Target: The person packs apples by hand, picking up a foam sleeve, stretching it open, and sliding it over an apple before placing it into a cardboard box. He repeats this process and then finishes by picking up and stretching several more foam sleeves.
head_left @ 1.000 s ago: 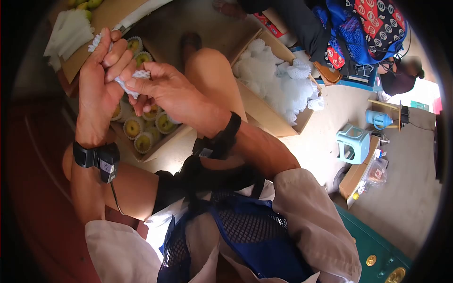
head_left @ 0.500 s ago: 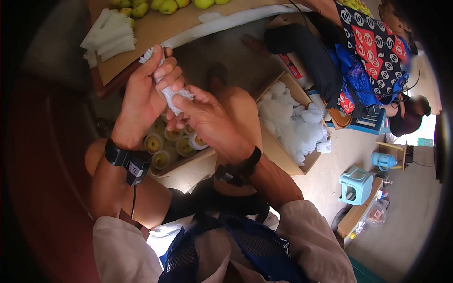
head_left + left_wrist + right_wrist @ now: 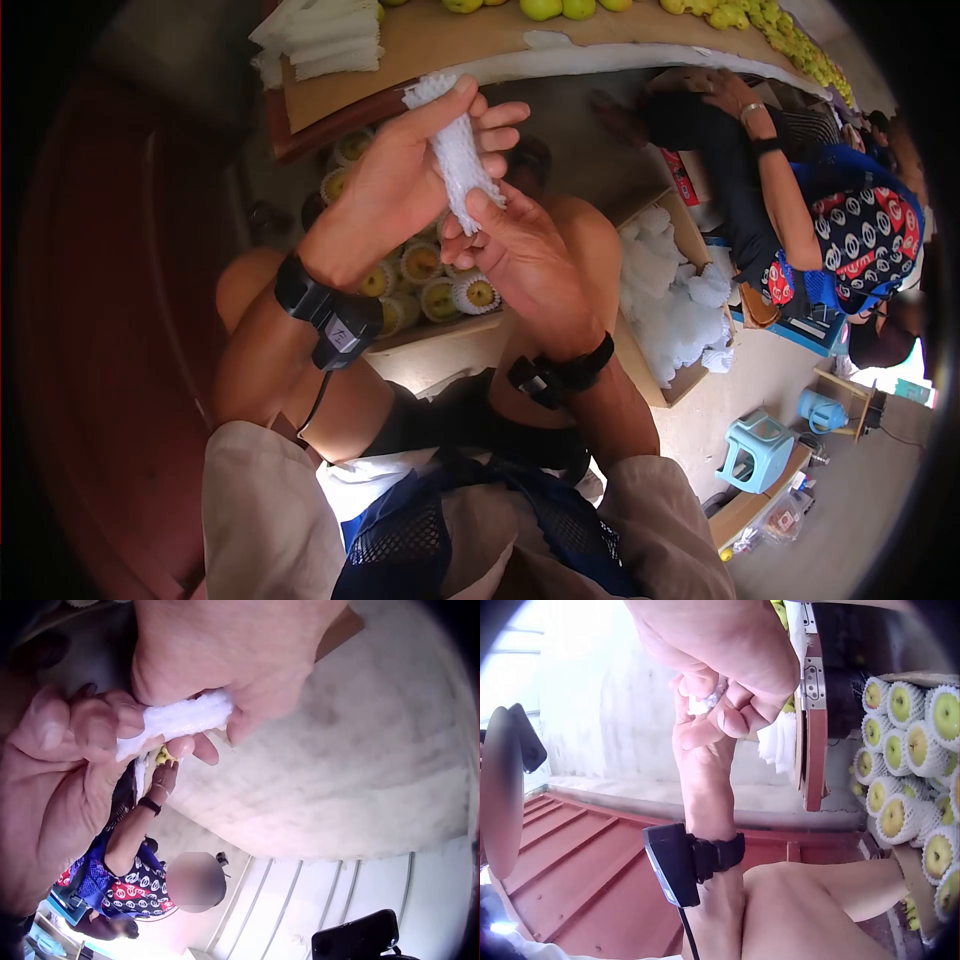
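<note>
A white foam fruit net point(image 3: 457, 160), flattened into a narrow sleeve, stretches between the two hands in the head view. The left hand point(image 3: 390, 175) holds its upper part, with the thumb along the net and the fingers behind it. At the lower end, the right hand point(image 3: 535, 265) pinches the net between thumb and fingers. The left wrist view shows the same net point(image 3: 187, 718) running from the left fingers to the right hand. Below the hands, a cardboard box point(image 3: 440, 343) holds rows of yellow-green, apple-like fruit point(image 3: 895, 817) in white nets.
A carton point(image 3: 645, 372) of loose foam nets point(image 3: 665, 290) stands to the right. Ahead is a table point(image 3: 420, 45) with a stack of flat white nets point(image 3: 320, 40) and bare green fruit point(image 3: 540, 8). Another person point(image 3: 795, 210) sits at the far right, near a blue stool point(image 3: 757, 450).
The head view has swung left, so the scene sits further right and lower. The left fingers have loosened and spread from their curl, showing more of the net, which both hands still hold.
</note>
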`<state>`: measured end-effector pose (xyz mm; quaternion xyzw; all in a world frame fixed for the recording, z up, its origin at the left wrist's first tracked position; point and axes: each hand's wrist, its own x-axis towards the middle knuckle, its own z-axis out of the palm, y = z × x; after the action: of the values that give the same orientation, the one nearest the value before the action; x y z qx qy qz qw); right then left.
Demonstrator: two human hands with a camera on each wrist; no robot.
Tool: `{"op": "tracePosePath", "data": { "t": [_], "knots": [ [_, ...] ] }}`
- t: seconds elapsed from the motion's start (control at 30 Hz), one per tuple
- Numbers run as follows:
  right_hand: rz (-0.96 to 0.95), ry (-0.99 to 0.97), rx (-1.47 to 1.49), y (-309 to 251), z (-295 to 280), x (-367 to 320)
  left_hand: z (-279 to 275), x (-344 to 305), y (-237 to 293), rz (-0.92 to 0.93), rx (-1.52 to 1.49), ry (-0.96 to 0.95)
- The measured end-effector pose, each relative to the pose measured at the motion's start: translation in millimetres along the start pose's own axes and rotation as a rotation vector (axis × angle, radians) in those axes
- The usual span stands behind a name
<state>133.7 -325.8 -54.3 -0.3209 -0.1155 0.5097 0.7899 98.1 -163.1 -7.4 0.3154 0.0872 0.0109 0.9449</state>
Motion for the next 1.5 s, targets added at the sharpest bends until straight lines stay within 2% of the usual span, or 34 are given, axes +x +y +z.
{"op": "tracePosePath", "data": {
  "t": [0.13, 0.23, 0.27, 0.37, 0.57, 0.73, 0.83, 0.87, 0.9, 1.0, 1.1, 1.2, 1.23, 1.3, 1.4, 1.5],
  "knots": [
    [0.006, 0.026, -0.023, 4, -1, 5, 9, -5, 1, 0.087, 0.168, 0.140],
    [-0.027, 0.031, -0.042, 6, 4, 6, 1, -7, 3, 0.114, 0.138, 0.025],
    [-0.027, 0.050, -0.054, 8, 6, 6, 8, -10, 4, 0.098, 0.130, 0.120],
    [-0.059, 0.038, -0.108, 17, 7, 10, -2, -11, 12, 0.075, 0.031, 0.037],
    [-0.066, 0.033, -0.121, 21, 11, 12, -3, -11, 13, 0.112, 0.071, 0.109],
    [0.012, 0.110, -0.204, 10, 31, 1, -6, -14, 27, 0.167, 0.045, 0.132],
    [0.000, 0.135, -0.244, -6, 37, -11, -19, -13, 36, 0.236, -0.028, 0.104],
    [-0.005, 0.150, -0.247, -14, 34, -19, -19, -20, 48, 0.137, -0.191, -0.030],
    [-0.032, 0.142, -0.240, -24, 28, -26, -10, -17, 45, 0.202, 0.004, 0.237],
    [-0.168, 0.178, -0.294, -63, 0, -53, -18, -19, 46, 0.239, -0.008, 0.200],
    [-0.407, 0.424, -0.518, -105, -40, -89, -15, -21, 46, 0.276, 0.059, 0.267],
    [-0.528, 0.678, -0.731, -134, -93, -124, -14, -20, 38, 0.293, 0.081, 0.221],
    [-0.524, 0.815, -0.854, -136, -107, -135, -13, -19, 36, 0.296, 0.097, 0.235],
    [-0.397, 0.956, -1.012, -137, -142, -155, -6, -17, 30, 0.314, 0.142, 0.284],
    [-0.403, 0.799, -1.106, -119, -231, -182, -1, -13, 25, 0.300, 0.180, 0.291],
    [-0.257, 0.879, -1.312, -104, -237, -180, -3, -10, 21, 0.270, 0.188, 0.253]
  ]
}}
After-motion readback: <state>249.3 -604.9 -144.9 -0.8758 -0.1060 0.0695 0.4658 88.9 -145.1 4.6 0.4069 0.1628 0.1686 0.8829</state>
